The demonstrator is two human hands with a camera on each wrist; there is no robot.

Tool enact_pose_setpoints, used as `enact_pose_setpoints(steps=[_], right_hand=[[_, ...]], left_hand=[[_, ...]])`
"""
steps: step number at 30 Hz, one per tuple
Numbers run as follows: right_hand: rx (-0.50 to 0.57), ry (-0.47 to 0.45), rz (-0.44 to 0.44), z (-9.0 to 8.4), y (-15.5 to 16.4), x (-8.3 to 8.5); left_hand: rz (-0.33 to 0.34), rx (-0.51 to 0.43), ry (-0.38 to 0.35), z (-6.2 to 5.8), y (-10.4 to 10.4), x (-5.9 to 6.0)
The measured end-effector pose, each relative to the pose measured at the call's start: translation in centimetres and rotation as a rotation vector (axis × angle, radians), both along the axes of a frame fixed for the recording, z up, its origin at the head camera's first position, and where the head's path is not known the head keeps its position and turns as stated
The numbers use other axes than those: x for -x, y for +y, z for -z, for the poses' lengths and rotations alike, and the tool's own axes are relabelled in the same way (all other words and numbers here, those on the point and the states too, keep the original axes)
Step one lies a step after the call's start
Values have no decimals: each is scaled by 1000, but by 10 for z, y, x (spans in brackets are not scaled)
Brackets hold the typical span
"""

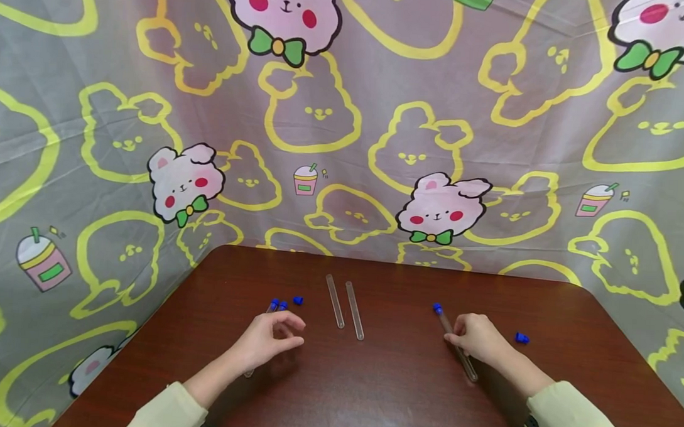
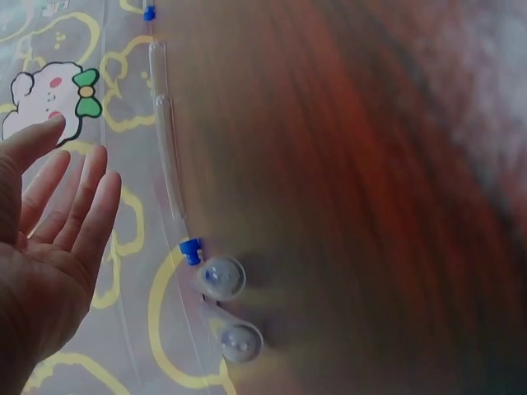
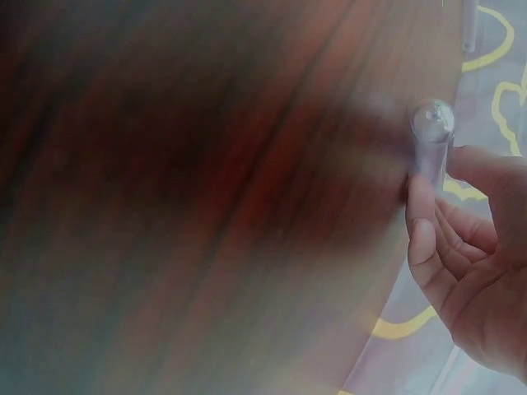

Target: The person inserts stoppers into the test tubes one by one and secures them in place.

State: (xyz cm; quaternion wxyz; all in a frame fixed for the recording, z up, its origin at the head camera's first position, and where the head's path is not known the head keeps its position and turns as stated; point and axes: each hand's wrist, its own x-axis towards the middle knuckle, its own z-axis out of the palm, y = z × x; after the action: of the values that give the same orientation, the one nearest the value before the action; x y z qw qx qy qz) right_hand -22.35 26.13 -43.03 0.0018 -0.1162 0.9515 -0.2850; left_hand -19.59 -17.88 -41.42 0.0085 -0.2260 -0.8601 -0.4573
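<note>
Head view: the right hand (image 1: 478, 339) lies on a capped tube (image 1: 456, 344) on the bench (image 1: 370, 390), fingers curled over its middle. The tube's long axis runs away from the person, its blue cap at the far end. The left hand (image 1: 271, 338) hovers loosely curled, holding nothing; another capped tube (image 1: 270, 309) lies partly under it.

Left wrist: the left hand (image 2: 49, 247) is spread, with two bare tubes (image 2: 226, 309) just beside it.

Right wrist: fingers (image 3: 428, 239) pinch the tube (image 3: 431, 140) near its rounded end.
</note>
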Motion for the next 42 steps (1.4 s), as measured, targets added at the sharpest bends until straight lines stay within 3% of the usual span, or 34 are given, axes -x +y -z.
enact_pose_setpoints(steps=[6,15,31,42], right_hand=[[0,-57,35,-2,-1,0],[-11,-63,63,-1,-2,0],[-8,-49,70,-3,-3,1],[-2,-31,66,-3,-2,1]], left_hand=[[-49,-7,-22,-1,-4,4],[-94,-25,-24,-1,-4,12],[-65,-26,32,-6,-6,23],[-54,-24,74,-9,-14,38]])
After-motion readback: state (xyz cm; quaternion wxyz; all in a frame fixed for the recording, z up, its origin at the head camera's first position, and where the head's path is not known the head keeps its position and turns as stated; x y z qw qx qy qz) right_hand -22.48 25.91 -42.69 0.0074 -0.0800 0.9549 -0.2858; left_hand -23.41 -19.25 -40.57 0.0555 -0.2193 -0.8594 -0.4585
